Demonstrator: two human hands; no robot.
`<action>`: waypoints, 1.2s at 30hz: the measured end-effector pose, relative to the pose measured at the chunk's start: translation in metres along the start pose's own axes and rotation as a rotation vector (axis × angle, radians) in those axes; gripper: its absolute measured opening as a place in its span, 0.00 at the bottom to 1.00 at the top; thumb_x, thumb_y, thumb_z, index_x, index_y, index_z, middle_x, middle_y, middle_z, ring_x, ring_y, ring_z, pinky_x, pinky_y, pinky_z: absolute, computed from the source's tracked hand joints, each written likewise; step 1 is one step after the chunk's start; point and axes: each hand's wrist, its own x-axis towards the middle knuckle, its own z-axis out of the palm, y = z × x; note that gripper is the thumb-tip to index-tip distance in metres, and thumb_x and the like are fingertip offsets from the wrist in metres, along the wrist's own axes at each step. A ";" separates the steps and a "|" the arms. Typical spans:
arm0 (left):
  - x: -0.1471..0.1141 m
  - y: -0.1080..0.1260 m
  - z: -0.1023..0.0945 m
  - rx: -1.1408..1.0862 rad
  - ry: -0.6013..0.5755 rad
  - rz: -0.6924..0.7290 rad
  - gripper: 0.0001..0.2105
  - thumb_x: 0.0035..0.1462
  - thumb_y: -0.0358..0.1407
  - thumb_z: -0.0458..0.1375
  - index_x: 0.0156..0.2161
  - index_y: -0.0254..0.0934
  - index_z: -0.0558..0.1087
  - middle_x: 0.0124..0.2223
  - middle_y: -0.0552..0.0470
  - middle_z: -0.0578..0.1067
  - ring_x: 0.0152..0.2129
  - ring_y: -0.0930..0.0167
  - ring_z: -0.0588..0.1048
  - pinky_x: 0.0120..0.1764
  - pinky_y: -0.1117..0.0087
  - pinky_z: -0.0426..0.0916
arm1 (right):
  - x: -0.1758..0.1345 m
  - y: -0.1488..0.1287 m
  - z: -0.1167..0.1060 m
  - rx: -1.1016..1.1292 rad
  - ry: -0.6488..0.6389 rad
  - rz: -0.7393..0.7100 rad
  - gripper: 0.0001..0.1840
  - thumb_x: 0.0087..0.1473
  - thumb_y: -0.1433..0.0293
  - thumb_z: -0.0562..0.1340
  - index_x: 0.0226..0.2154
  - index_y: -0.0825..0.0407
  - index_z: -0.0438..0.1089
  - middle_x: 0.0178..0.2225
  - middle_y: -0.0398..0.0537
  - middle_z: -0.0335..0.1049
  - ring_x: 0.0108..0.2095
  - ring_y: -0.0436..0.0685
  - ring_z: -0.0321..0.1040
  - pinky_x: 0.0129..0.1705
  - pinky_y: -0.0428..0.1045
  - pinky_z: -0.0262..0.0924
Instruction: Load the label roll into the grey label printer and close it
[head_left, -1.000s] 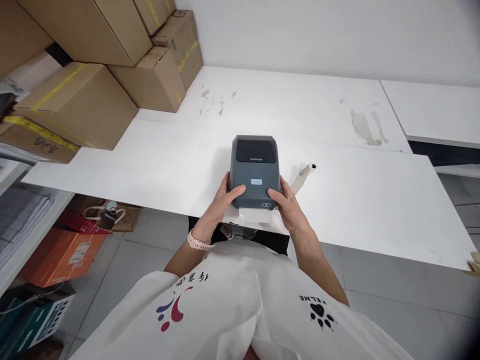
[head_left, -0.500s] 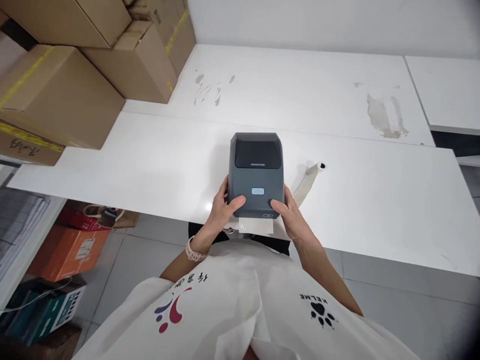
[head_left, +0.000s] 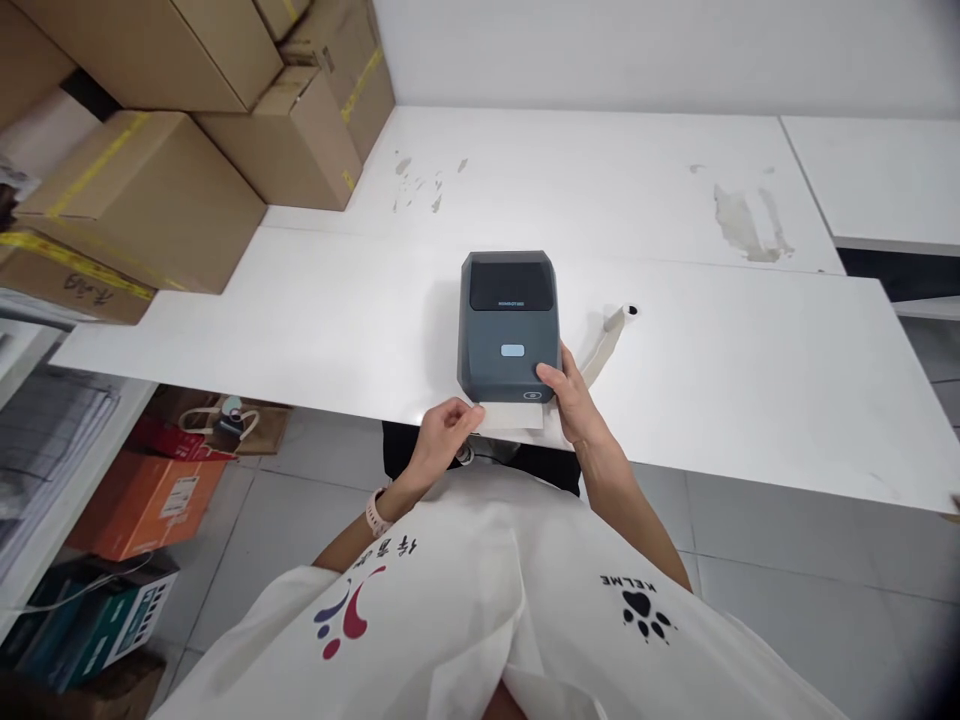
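A dark grey label printer [head_left: 510, 330] with a black window and a pale blue button stands near the front edge of the white table. White label paper [head_left: 513, 415] sticks out from its front. My left hand [head_left: 442, 435] pinches the left edge of this paper between thumb and fingers. Along the printer's right side lies my right hand [head_left: 581, 400], its thumb on the top near the front corner and its fingers around the side, partly hidden. To the right, a small paper roll [head_left: 624, 315] rests on the table with a strip unrolled toward the printer.
Cardboard boxes [head_left: 150, 190] with yellow tape are stacked on the table's left side. The white table [head_left: 712, 380] has peeled marks near the back wall. An orange box [head_left: 161, 500] and other boxes sit below at the left.
My left hand has left the printer's left side and moved down to the paper, pinching it. My right hand stays on the printer. The view has shifted slightly.
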 end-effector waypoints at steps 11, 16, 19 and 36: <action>0.001 0.012 0.011 -0.196 -0.280 -0.091 0.23 0.54 0.55 0.66 0.22 0.36 0.77 0.22 0.51 0.76 0.17 0.76 0.68 0.24 0.71 0.58 | -0.010 -0.015 0.008 -0.323 0.230 -0.267 0.45 0.57 0.48 0.66 0.72 0.38 0.53 0.75 0.50 0.54 0.75 0.72 0.49 0.72 0.75 0.49; -0.001 0.002 -0.017 -0.110 -0.153 0.006 0.23 0.60 0.54 0.61 0.24 0.37 0.78 0.26 0.49 0.79 0.20 0.74 0.71 0.26 0.70 0.63 | -0.021 -0.041 0.015 -0.777 0.120 -0.804 0.27 0.64 0.63 0.63 0.64 0.34 0.65 0.49 0.46 0.83 0.67 0.70 0.64 0.72 0.73 0.46; 0.003 0.000 -0.032 -0.164 0.122 0.096 0.22 0.61 0.52 0.60 0.24 0.38 0.76 0.26 0.51 0.78 0.21 0.74 0.70 0.27 0.70 0.63 | -0.020 -0.048 0.024 -0.935 0.075 -0.860 0.25 0.65 0.67 0.61 0.63 0.35 0.65 0.42 0.43 0.85 0.60 0.68 0.73 0.71 0.72 0.44; 0.019 0.013 -0.001 -0.075 0.057 0.327 0.34 0.67 0.55 0.56 0.73 0.46 0.60 0.78 0.50 0.55 0.76 0.59 0.52 0.75 0.55 0.51 | -0.028 -0.014 0.013 -0.199 0.240 -0.347 0.29 0.69 0.49 0.56 0.67 0.38 0.65 0.72 0.45 0.61 0.74 0.63 0.54 0.75 0.65 0.50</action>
